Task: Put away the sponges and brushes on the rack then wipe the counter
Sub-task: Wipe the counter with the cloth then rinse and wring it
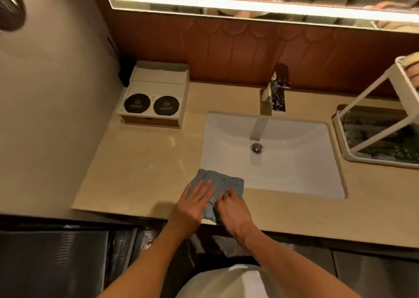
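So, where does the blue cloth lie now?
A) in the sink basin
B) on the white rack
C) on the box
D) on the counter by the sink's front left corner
D: the blue cloth lies on the counter by the sink's front left corner, under the left hand and pinched by the right hand.

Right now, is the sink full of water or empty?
Empty: the sink is bare down to its drain; no standing water shows.

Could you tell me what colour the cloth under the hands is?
Light blue-grey cloth, head view.
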